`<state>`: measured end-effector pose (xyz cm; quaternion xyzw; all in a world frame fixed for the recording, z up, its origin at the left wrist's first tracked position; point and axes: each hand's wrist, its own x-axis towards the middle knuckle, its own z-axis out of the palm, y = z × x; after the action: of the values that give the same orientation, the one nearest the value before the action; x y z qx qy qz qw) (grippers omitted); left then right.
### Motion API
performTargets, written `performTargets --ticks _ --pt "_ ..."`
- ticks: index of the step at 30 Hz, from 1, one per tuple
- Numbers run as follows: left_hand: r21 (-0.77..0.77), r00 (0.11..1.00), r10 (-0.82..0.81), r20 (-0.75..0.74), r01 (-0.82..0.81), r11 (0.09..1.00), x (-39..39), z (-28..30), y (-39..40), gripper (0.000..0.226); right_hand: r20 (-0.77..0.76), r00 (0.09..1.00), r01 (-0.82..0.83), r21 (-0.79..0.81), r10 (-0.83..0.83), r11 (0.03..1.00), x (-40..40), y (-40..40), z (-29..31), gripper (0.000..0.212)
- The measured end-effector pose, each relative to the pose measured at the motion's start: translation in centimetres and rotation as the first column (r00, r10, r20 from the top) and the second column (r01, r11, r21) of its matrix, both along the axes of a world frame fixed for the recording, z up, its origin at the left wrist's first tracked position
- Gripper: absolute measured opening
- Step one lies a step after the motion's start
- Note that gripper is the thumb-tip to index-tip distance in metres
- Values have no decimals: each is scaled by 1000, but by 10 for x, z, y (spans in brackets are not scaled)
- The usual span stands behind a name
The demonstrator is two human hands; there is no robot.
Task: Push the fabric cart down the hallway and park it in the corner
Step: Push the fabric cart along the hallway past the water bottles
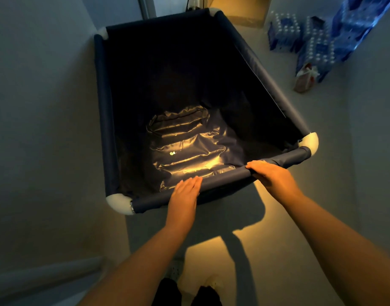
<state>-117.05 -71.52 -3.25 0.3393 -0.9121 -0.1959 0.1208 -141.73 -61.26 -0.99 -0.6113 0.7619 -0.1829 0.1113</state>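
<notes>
A dark blue fabric cart [105,111] with white corner pieces fills the middle of the head view. It holds nothing but its wrinkled liner. Both hands are on its near rim bar [222,176]. My left hand [184,195] lies flat over the bar, fingers together and pointing forward. My right hand [271,176] wraps its fingers over the bar near the right corner. The cart's left side runs close along the wall [41,107], and its far end sits close to a door frame.
Several shrink-wrapped packs of water bottles [308,40] are stacked on the floor at the far right, with a small bag [305,78] in front of them. A pale wall rises on the right. Bare floor lies between cart and packs. My shoes show at the bottom.
</notes>
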Motion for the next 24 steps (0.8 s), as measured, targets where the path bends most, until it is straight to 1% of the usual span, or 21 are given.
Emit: performTargets --ticks 4,8,13,16,18,20,22,24 --pt "-5 1000 -13 -21 13 1000 7 1 22 53 18 999 44 -50 -43 998 5 27 -10 33" --pt "6 999 -34 6 34 999 15 0 46 54 54 996 78 -63 -74 995 16 57 -19 33" --pt "21 992 -123 -9 124 992 29 0 76 57 76 992 105 -37 -102 994 28 95 -19 36" --pt "58 972 -228 53 225 973 39 -1 88 62 86 980 186 -40 -182 982 42 116 -18 38" --pt "86 932 -344 117 335 938 49 -3 92 61 82 960 273 -54 -268 960 56 126 -17 34" --pt "93 863 -474 173 465 880 62 -4 90 58 51 938 346 -51 -343 937 75 133 -15 28" --pt "34 786 -585 198 591 806 78 0 89 58 32 924 381 -35 -380 924 103 139 -13 25" --pt "-30 704 -676 217 697 717 98 3 88 61 30 916 401 -55 -400 915 141 144 -14 25"
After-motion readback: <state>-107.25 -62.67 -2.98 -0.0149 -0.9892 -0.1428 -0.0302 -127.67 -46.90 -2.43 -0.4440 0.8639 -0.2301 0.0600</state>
